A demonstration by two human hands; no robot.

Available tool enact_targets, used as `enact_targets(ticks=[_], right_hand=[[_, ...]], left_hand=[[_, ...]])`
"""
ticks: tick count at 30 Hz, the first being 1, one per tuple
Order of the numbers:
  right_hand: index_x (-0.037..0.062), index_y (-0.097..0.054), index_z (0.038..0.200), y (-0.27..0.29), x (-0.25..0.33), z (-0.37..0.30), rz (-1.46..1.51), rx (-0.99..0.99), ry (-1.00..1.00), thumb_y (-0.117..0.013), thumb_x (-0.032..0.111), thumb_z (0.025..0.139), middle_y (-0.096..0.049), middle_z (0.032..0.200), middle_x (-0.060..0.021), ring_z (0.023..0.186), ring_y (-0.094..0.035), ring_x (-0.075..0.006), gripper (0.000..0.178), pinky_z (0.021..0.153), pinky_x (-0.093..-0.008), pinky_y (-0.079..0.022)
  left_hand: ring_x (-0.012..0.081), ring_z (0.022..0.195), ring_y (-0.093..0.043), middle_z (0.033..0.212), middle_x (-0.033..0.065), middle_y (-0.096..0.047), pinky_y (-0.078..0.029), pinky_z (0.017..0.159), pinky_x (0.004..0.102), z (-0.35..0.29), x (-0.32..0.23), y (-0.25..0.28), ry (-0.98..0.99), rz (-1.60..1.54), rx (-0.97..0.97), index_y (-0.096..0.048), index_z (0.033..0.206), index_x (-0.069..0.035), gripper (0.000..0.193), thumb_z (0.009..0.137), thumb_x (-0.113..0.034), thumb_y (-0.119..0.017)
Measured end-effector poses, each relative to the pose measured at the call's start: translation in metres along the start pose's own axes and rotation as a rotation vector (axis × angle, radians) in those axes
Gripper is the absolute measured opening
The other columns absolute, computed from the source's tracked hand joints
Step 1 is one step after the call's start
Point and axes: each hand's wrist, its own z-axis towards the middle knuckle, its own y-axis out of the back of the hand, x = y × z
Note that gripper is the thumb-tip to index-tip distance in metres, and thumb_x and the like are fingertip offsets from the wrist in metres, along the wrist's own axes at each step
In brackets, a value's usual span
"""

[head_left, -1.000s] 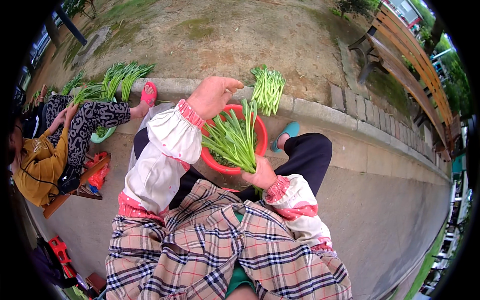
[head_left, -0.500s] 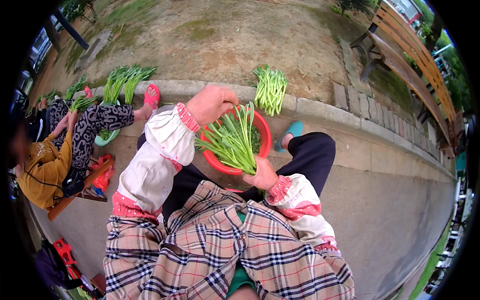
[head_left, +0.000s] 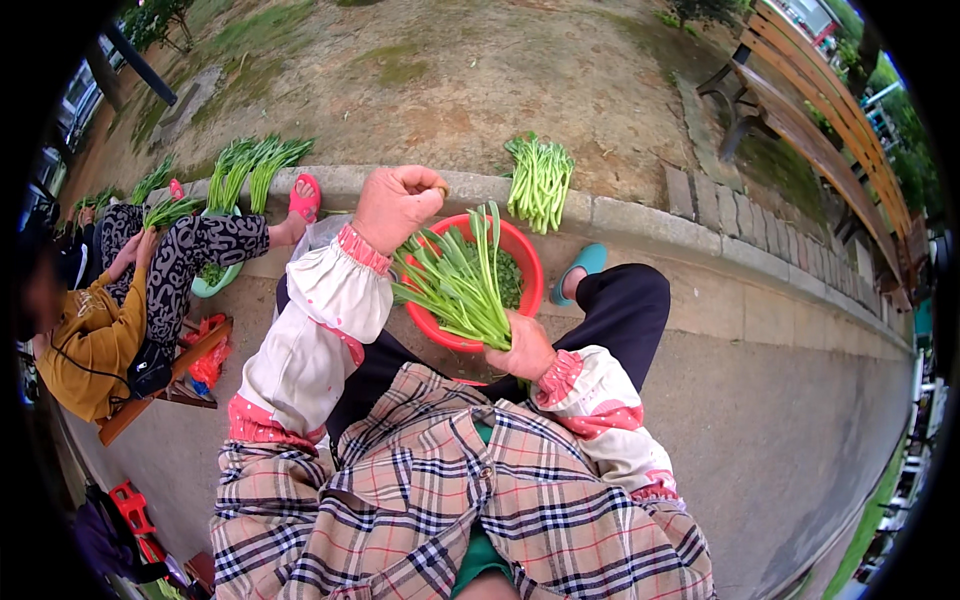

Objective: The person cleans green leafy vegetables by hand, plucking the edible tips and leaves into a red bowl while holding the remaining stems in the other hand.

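My right hand (head_left: 525, 345) is wrapped round the stem ends of a bunch of leafy greens (head_left: 465, 290). The leafy tips fan out up and to the left, over a red basin (head_left: 530, 250). Loose chopped-looking green leaves (head_left: 508, 278) lie inside the basin, partly hidden by the bunch. Just beyond the basin's upper left rim, my left hand (head_left: 398, 208) is raised with its fingers closed in a pinch. Whatever those fingertips hold, if anything, is too small to make out. A tidy pile of pale green stalks (head_left: 541, 185) rests on the kerb beyond the basin.
On the left a seated person in a mustard top (head_left: 95, 340) holds greens over a green basin (head_left: 215, 280). More bundles of greens (head_left: 262, 165) lie along the stone kerb (head_left: 640, 220). A wooden bench (head_left: 825, 110) stands at the upper right, a red stool (head_left: 132, 507) at lower left.
My left hand has drawn back up and to the left, away from the tips of the greens. The right hand still holds the bunch in nearly the same place.
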Motion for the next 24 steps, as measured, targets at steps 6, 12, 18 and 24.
enact_targets(ticks=[6, 12, 18, 24], right_hand=[[0.0068, -0.056, 0.094, -0.003, -0.003, -0.003, -0.033, 0.046, 0.033, -0.066, 0.022, 0.067, -0.061, 0.083, -0.0161, 0.080, -0.060, -0.0366, 0.033, 0.068, -0.0422, -0.047], [0.0066, -0.055, 0.096, -0.004, -0.002, -0.005, -0.041, 0.051, 0.093, -0.066, 0.021, 0.066, -0.060, 0.083, -0.0150, 0.080, -0.059, -0.0366, 0.035, 0.069, -0.0424, -0.047], [0.0067, -0.055, 0.096, -0.006, -0.007, -0.007, -0.081, 0.064, 0.082, -0.066, 0.019, 0.064, -0.060, 0.085, -0.0148, 0.081, -0.059, -0.0367, 0.036, 0.070, -0.0427, -0.047], [0.0063, -0.054, 0.097, -0.006, -0.002, -0.006, -0.097, 0.103, 0.059, -0.067, 0.020, 0.064, -0.059, 0.085, -0.0148, 0.082, -0.059, -0.0370, 0.038, 0.070, -0.0426, -0.047]], left_hand=[[0.0062, 0.056, -0.054, 0.068, 0.0009, -0.061, -0.045, 0.051, 0.0207, 0.019, 0.013, 0.015, 0.139, -0.023, 0.020, -0.065, 0.084, 0.000, 0.010, 0.076, -0.005, -0.065], [0.0080, 0.059, -0.055, 0.071, 0.0026, -0.062, -0.046, 0.054, 0.0231, 0.037, 0.061, 0.013, 0.178, 0.283, 0.244, -0.065, 0.091, 0.002, 0.013, 0.080, -0.004, -0.063], [0.0092, 0.063, -0.057, 0.075, 0.0043, -0.065, -0.049, 0.058, 0.0264, 0.035, 0.041, 0.008, 0.165, 0.432, 0.357, -0.066, 0.099, 0.000, 0.022, 0.085, -0.017, -0.060], [0.0080, 0.069, -0.057, 0.086, 0.0029, -0.064, -0.049, 0.063, 0.0237, 0.033, 0.027, 0.002, 0.179, 0.133, 0.550, -0.061, 0.109, -0.001, 0.027, 0.089, -0.018, -0.056]])
